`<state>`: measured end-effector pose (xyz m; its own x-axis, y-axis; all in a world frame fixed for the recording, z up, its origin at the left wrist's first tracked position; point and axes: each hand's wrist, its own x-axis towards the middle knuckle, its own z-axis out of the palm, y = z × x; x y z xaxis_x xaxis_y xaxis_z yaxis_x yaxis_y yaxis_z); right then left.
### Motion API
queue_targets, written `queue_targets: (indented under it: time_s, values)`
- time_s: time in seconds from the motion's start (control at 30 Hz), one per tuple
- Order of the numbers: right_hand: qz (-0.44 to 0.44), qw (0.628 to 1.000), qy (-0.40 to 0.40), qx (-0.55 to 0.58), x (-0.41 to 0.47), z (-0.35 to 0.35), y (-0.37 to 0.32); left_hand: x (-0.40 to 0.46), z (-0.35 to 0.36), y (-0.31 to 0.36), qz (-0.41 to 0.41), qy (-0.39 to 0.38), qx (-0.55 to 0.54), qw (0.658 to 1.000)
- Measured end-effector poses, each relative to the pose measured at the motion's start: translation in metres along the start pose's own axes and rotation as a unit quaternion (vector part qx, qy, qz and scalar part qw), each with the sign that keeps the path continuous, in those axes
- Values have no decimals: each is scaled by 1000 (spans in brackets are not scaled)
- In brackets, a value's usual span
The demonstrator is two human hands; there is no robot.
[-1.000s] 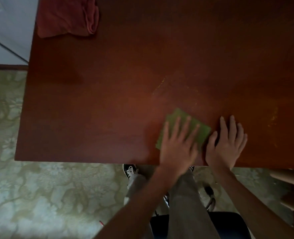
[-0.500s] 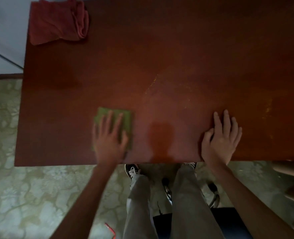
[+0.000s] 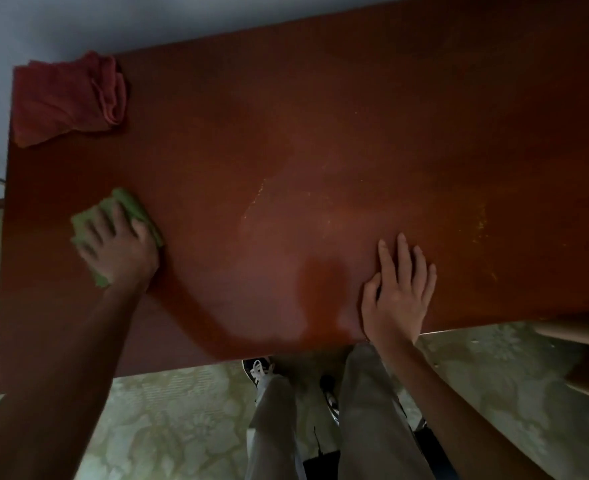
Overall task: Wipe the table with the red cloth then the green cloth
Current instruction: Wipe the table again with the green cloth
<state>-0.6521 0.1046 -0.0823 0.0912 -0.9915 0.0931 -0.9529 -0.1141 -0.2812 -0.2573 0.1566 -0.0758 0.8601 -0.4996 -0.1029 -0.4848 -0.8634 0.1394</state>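
Note:
A folded green cloth (image 3: 132,209) lies on the dark red-brown table (image 3: 320,133) near its left edge. My left hand (image 3: 120,247) presses flat on top of it with spread fingers. The cloth's far corner and near corner stick out from under the hand. My right hand (image 3: 398,292) rests flat on the table by its near edge, fingers straight, holding nothing. A crumpled red cloth (image 3: 68,98) sits in the table's far left corner, untouched.
Yellowish specks (image 3: 481,223) dot the table surface at the right and middle. A pale wall borders the table's far side. Patterned floor, my legs and a shoe (image 3: 258,370) show below the near edge. Wooden furniture (image 3: 584,358) stands at the lower right.
My left hand has slid the green cloth leftward across the table, from beside my right hand to near the left edge. My right hand has stayed in place. The view has tilted.

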Motion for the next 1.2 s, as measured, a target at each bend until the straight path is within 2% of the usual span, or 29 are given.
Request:
queue_targets:
  time_s: [0.07, 0.17, 0.33, 0.4, 0.47, 0.53, 0.63, 0.7, 0.8, 0.87, 0.93, 1.0, 1.07, 1.13, 1.2]
  values:
    - [-3, 1000, -4, 1, 0, -1, 0, -10, 9, 47, 60, -15, 5, 998]
    - [-8, 1000, -13, 19, 1, -4, 3, -58, 24, 119, 214, -36, 25, 976]
    - [9, 993, -26, 115, 15, -24, 33, -188, 47, 205, 464, -72, 27, 882]
    - [7, 992, -17, 124, 23, -33, 59, -241, 53, 209, 511, -93, 17, 854]
    - [-13, 992, -10, 124, 33, -41, 87, -282, 55, 197, 524, -97, 2, 846]
    - [-36, 992, -4, 120, 45, -49, 112, -303, 52, 178, 518, -97, -2, 850]
    - [-50, 994, 9, 100, 65, -54, 147, -283, 47, 142, 443, -90, 17, 892]
    - [-43, 996, 22, 75, 79, -53, 169, -240, 41, 105, 347, -84, 42, 933]
    - [-11, 999, 18, 45, 97, -53, 193, -176, 21, 45, 142, -71, 49, 986]
    - [6, 999, 8, 34, 100, -52, 195, -150, 10, 16, 30, -56, 27, 998]
    - [8, 1000, 5, 18, 98, -50, 192, -139, 6, 6, -19, -35, 14, 999]
    - [5, 1000, 9, 8, 98, -49, 190, -143, 10, 14, -45, -21, 8, 999]
    - [5, 1000, 14, -3, 98, -48, 190, -161, 19, 37, -33, -21, 6, 999]
    - [7, 1000, 17, -9, 97, -49, 190, -192, 28, 70, 40, -37, 10, 998]
    - [9, 1000, 17, -9, 98, -50, 189, -236, 38, 112, 147, -50, 23, 988]
